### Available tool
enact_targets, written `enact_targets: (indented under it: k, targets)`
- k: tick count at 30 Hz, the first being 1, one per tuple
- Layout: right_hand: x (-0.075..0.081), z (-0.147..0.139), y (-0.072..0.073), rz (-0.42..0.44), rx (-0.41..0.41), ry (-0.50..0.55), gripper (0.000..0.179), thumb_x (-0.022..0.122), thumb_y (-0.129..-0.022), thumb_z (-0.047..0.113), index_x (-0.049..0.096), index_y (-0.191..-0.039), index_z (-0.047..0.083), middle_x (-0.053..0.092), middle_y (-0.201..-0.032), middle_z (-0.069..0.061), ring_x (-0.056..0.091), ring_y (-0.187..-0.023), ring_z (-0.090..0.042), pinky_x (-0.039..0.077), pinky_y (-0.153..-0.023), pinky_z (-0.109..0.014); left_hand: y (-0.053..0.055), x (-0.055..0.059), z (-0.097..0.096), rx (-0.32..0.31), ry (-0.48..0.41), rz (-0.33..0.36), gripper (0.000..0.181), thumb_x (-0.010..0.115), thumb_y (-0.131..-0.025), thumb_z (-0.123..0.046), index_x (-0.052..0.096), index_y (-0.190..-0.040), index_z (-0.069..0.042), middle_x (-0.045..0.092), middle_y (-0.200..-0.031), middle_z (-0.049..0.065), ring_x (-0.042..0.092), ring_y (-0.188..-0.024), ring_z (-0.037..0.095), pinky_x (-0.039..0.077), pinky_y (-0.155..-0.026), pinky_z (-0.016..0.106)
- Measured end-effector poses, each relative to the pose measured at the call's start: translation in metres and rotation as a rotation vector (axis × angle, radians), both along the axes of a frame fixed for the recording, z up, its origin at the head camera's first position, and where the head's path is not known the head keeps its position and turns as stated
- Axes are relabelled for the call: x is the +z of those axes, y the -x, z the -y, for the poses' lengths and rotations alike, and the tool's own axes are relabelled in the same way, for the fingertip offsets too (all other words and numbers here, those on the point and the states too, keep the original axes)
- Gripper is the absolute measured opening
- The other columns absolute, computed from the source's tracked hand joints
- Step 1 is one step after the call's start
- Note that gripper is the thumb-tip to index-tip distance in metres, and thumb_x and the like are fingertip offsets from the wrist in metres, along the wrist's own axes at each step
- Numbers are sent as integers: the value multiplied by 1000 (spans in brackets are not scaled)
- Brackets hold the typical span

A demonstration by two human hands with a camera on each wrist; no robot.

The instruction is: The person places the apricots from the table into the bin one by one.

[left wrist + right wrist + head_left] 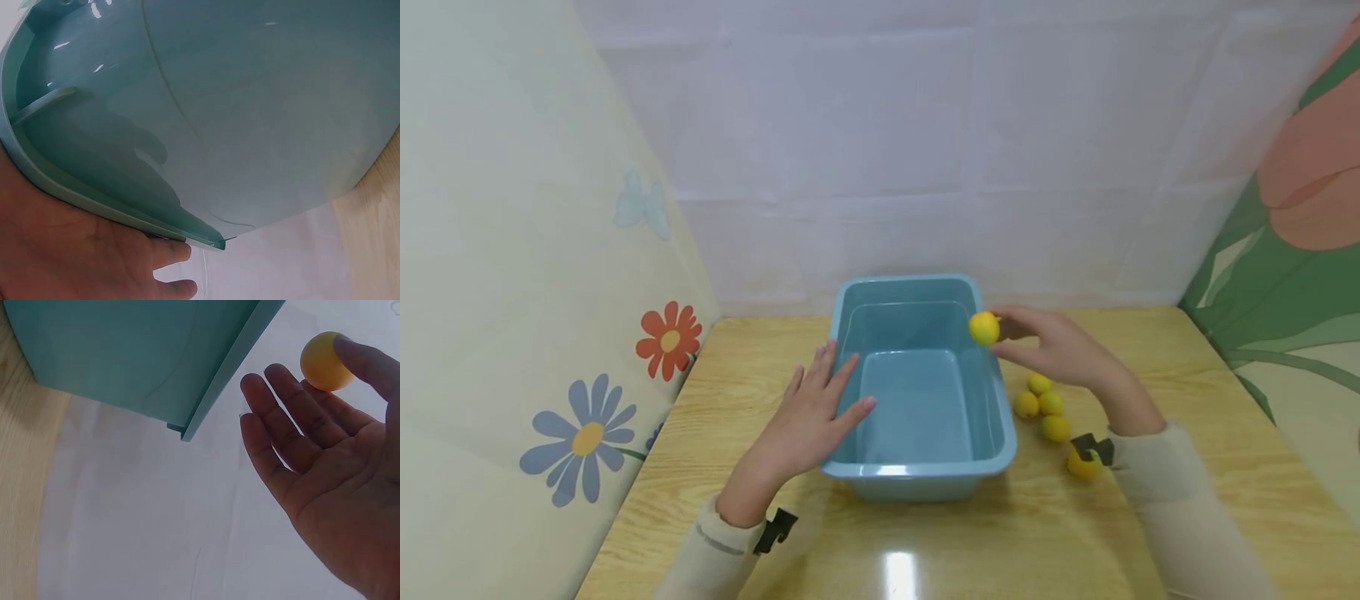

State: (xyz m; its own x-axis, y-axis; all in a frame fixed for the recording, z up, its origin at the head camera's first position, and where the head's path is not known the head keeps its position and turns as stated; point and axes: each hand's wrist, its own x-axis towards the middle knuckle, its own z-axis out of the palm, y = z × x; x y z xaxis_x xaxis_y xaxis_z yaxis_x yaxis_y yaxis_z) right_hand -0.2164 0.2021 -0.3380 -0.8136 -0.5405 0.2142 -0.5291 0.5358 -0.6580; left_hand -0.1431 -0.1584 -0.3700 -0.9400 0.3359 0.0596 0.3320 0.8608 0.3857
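Head view: set above the near side of the worktop [985, 550], facing forward and down toward its far edge; the most distant of the three, it takes in the whole basin [917, 469]. Left wrist view: close beside the basin's left outer wall, rolled sideways, facing the white backdrop [887, 150]. Right wrist view: close to the right hand [344, 481], likewise rolled, facing the backdrop past the basin's right outer wall. Head and right wrist views share that hand and the yellow ball [326, 361].

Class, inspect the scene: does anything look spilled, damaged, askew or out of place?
Nothing stands out. The blue basin is upright without obvious damage, the right hand pinches a yellow ball, and the other balls rest beside the basin.
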Motion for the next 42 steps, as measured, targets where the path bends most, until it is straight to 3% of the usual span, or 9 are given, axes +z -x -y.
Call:
enact_targets:
  k: [9,16,27,34,42]
  targets:
    - [2,8,1,6,4,-27,49,69,-98,32,57,-143,17,68,-125,0,65,-112,-20,49,-100,-57,1,-1,0,3,31,-17,85,33,-100,-71,24,-162,-14,0,-170,15,-5,-157,30,2,-123,60]
    - [3,8,6,17,22,-54,51,67,-99,34,54,-145,17,70,-122,-3,64,-116,-25,49,-102,-57,2,1,-1,4,44,-20,83,32,-101,-70,27,-161,-14,0,-169,17,-6,-156,31,1,-123,61]
    - [-2,-7,8,47,-31,-57,51,62,-101,40,53,-147,19,69,-124,-3,63,-118,-27,48,-101,-60,1,2,-1,12,54,-16,79,32,-101,-69,32,-160,-17,0,-170,16,-5,-157,30,3,-123,61]
    - [-15,-23,9,49,-80,-76,48,61,-102,35,55,-144,13,70,-123,-10,65,-116,-33,48,-100,-61,1,-1,-1,3,53,-28,79,30,-101,-70,34,-159,-17,0,-170,16,-4,-157,31,3,-123,61]
    - [-42,-45,13,85,-124,-100,49,60,-103,37,54,-144,10,69,-124,-14,65,-115,-34,50,-98,-59,0,-2,0,-6,48,-32,77,31,-101,-69,36,-159,-18,1,-170,16,-4,-157,30,3,-123,61]
